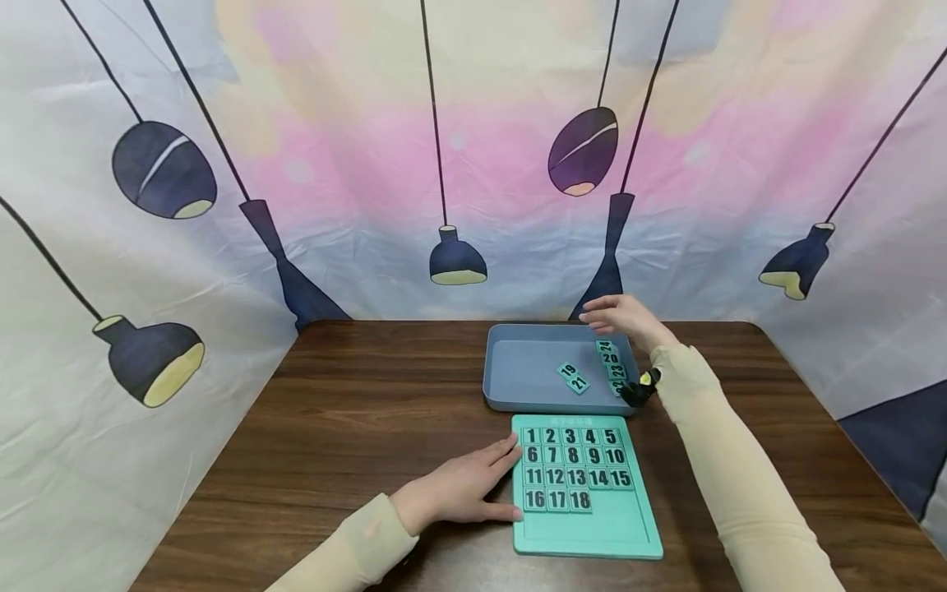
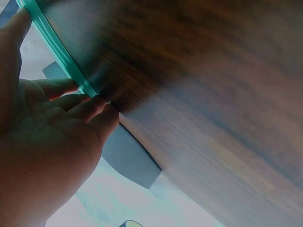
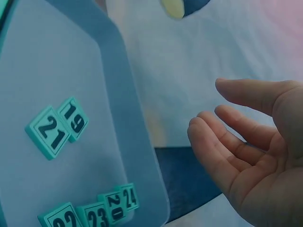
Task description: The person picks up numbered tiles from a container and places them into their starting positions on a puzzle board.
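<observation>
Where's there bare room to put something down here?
The blue tray is bare left of tiles 19 and 21; the green board, below its tile rows; the wooden table, left of the tray. It's crowded at the tray's right end, with 24, 20, 23 and 22, and across the board's tile rows.

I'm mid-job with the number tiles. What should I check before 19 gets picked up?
1. Board steadied: ok, the left hand touches the left edge of the green board.
2. Firmness of that contact: cannot tell.
3. Sequence so far: ok, tiles 1 to 18 run in order.
4. Slot for 19: ok, the space right of 18 is bare.
5. Right hand free: ok, the right hand holds nothing.
6. Right hand at tile 19: not ok, it is near the far right corner of the tray, away from tile 19.
</observation>
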`<action>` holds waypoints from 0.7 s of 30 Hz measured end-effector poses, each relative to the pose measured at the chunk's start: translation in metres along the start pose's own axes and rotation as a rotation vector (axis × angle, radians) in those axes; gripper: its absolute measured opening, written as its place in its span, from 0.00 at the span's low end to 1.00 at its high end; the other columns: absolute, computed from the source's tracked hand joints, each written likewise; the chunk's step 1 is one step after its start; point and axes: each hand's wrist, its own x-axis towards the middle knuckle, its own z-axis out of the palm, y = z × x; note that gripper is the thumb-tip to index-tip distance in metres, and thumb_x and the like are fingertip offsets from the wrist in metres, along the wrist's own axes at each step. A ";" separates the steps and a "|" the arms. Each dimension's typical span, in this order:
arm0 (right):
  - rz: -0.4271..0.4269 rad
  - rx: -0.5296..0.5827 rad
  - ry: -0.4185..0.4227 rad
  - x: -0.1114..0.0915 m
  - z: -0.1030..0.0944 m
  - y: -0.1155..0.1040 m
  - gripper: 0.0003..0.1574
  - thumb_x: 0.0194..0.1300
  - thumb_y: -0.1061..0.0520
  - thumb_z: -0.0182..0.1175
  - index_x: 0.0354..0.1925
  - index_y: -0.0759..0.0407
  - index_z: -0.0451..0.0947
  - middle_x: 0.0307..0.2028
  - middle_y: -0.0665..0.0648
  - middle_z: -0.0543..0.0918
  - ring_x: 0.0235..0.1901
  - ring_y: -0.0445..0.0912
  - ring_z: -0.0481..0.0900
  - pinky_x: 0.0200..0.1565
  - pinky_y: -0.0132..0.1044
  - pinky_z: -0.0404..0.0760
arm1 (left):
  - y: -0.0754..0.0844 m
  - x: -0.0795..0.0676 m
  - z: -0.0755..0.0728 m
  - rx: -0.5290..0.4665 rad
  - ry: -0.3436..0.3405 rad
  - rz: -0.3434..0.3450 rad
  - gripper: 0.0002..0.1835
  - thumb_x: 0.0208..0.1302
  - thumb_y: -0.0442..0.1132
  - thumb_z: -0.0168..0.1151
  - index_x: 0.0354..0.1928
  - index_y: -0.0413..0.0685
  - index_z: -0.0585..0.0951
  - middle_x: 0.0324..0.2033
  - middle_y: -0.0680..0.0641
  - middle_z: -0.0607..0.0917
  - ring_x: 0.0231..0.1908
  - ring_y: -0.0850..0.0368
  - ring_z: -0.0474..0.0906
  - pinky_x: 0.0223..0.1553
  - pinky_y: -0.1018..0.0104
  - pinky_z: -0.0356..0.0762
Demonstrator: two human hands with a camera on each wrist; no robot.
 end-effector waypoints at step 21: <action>0.126 -0.170 -0.173 0.026 0.048 0.032 0.28 0.71 0.57 0.62 0.63 0.74 0.73 0.46 0.63 0.81 0.41 0.51 0.79 0.50 0.46 0.80 | -0.001 0.000 0.001 0.021 0.008 0.008 0.49 0.69 0.70 0.53 0.80 0.47 0.55 0.79 0.44 0.53 0.75 0.52 0.55 0.69 0.59 0.64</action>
